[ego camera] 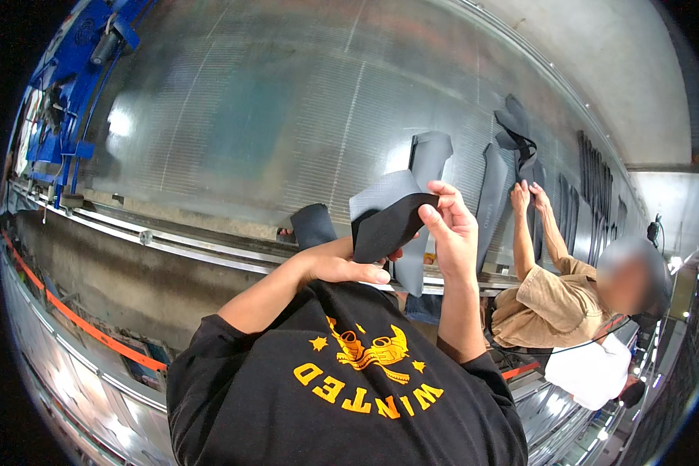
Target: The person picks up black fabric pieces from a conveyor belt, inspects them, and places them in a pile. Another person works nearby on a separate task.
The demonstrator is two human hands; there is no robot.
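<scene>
Both my hands hold a flexible panel (387, 230), textured grey on one face and black on the other, folded over on itself. My left hand (349, 269) is beneath its near end, thumb stretched out to the right, most fingers hidden behind the panel. Between thumb and fingers, my right hand (453, 224) pinches the panel's right corner. Just beyond, a grey panel (432, 154) lies on the ridged metal table (256, 116). A dark grey panel (313, 226) rests at the table's near edge, left of my hands. Below the held panel, a grey strip (409, 271) extends past the edge.
On the right, a co-worker's hands (527, 195) hold dark strips (521, 143) over the table. A long grey panel (491, 192) lies between us. Several dark strips (597, 175) line the far right. Blue machinery (73, 99) stands at left; a metal rail (151, 237) runs along the near edge.
</scene>
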